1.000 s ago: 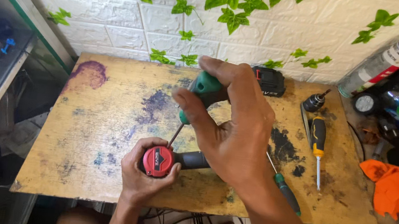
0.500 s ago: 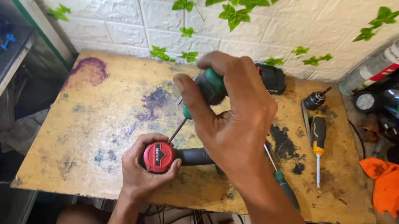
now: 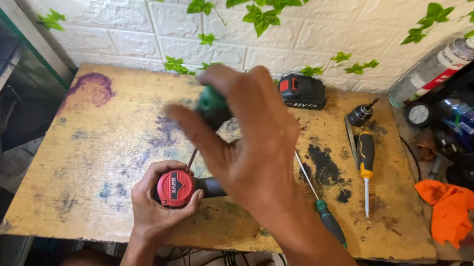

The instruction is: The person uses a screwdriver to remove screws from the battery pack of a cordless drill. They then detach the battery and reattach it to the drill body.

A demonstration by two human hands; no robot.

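Green-handled screwdriver point(image 3: 211, 104) stands nearly upright over the front middle of the worktop point(image 3: 89, 193), its thin shaft slanting down to the red-capped tool point(image 3: 176, 188). The right hand point(image 3: 247, 146) is wrapped round the green handle from above, its grip clamped on it, with the fingers blurred. The left hand point(image 3: 159, 202) comes up from the front edge and cups the red-capped tool, its grip closed on the round red end; a dark body runs from that end to the right under the right hand.

Behind, near the wall, lies a black battery pack point(image 3: 302, 91) with a red patch. To its right sits a dark drill chuck point(image 3: 361, 113), and just below it a yellow-and-black screwdriver point(image 3: 365, 162) lies with its tip toward the front. A second green-handled screwdriver point(image 3: 324, 210) lies slantwise beside the right forearm, close to a black stain on the yellowed, paint-marked board. Off the right edge are an orange cloth point(image 3: 450, 207), a spray can point(image 3: 434, 70) leaning against the wall, and dark clutter. Leaf-patterned white brick covers the wall.
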